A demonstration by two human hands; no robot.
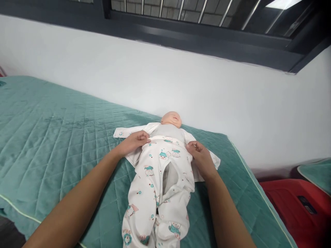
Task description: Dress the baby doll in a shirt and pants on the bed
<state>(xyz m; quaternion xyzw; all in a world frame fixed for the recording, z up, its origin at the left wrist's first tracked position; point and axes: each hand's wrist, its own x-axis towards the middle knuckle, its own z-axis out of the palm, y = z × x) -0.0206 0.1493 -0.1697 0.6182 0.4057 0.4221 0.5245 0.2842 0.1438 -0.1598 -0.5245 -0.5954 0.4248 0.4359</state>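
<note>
A baby doll [171,119] lies on its back on a green quilted cover, its head toward the wall. White baby pants [152,172] with a cartoon print and an open crotch cover its legs and reach up over its belly. Under it a matching white top [129,131] is spread open, one sleeve out to the left. My left hand [136,142] pinches the waistband at the doll's left-hand side in view. On the opposite side my right hand [201,155] grips the waistband between thumb and fingers. The doll's feet are hidden in the pant legs.
The green quilted cover [64,137] spreads over the bed, with a pale piped edge. Behind it rises a white wall [129,72] below a dark window frame [181,32] with metal bars. A red plastic piece [292,203] stands beside the bed at the right.
</note>
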